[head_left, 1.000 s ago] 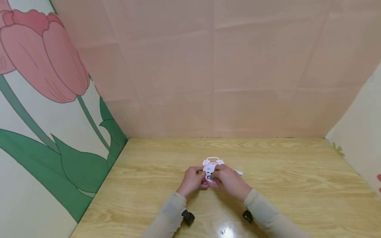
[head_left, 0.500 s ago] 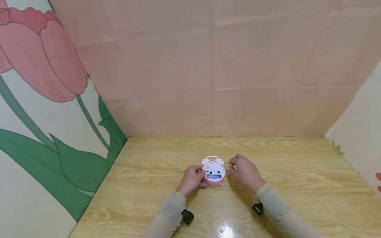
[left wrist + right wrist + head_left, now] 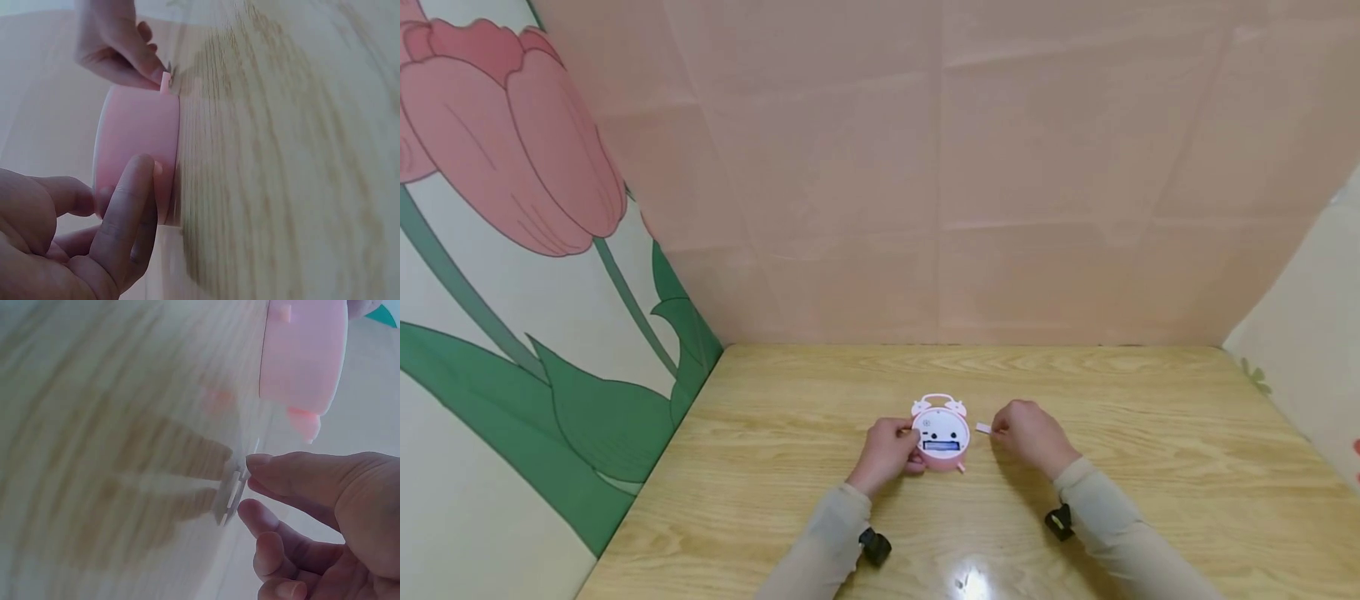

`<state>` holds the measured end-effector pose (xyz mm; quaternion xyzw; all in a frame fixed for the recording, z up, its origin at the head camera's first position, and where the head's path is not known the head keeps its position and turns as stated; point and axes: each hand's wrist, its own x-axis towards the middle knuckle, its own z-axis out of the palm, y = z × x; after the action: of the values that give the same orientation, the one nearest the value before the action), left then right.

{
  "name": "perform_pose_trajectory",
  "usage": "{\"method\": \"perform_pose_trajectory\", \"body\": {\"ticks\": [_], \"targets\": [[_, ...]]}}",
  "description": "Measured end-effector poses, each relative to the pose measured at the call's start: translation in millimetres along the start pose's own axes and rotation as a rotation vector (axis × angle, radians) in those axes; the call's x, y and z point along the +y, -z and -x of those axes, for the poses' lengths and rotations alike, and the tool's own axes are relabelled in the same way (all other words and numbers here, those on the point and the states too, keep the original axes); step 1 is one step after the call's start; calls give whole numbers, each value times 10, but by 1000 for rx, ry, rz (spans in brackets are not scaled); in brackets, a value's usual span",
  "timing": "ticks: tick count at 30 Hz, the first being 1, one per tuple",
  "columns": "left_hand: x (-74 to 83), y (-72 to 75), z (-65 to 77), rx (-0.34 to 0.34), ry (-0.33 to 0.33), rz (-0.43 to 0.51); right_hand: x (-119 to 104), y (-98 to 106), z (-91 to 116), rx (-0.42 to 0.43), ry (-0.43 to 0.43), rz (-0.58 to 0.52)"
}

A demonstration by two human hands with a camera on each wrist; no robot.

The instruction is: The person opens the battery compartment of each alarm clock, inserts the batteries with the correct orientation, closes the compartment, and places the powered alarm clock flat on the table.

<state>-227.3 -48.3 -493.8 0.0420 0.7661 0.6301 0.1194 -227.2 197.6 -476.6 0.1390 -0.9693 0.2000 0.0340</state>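
Note:
A pink twin-bell alarm clock (image 3: 942, 462) lies back side up on the table, its white back showing two dark knobs and an uncovered battery compartment (image 3: 942, 446) with a bluish battery inside. My left hand (image 3: 886, 452) holds the clock by its left side, thumb at the back's edge and fingers along the pink casing (image 3: 137, 125). To the right of the clock, my right hand (image 3: 1033, 437) pinches one end of a small white battery cover (image 3: 982, 428) between thumb and finger. The right wrist view has this cover (image 3: 232, 494) right at the tabletop, beneath the fingertips.
The wood-grain table (image 3: 775, 400) meets a pinkish-brown sheet (image 3: 850, 208) at its back edge. A tulip-patterned wall (image 3: 550, 333) borders the left side, and a pale wall (image 3: 1315, 300) the right. Black camera mounts sit at both wrists.
My right hand has drawn back from the clock's battery compartment to the right and taken hold of the white cover there. The left hand keeps its hold on the clock.

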Motion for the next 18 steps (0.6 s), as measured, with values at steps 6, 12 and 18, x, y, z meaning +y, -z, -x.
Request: {"method": "perform_pose_trajectory", "body": {"ticks": [6, 12, 18], "targets": [[-2, 8, 2, -4, 14, -3, 26, -21, -23, -4, 6, 2], [-2, 8, 7, -1, 7, 12, 44, -27, -46, -18, -8, 2], [12, 7, 15, 0, 8, 15, 35, -18, -64, -49, -36, 31]]}}
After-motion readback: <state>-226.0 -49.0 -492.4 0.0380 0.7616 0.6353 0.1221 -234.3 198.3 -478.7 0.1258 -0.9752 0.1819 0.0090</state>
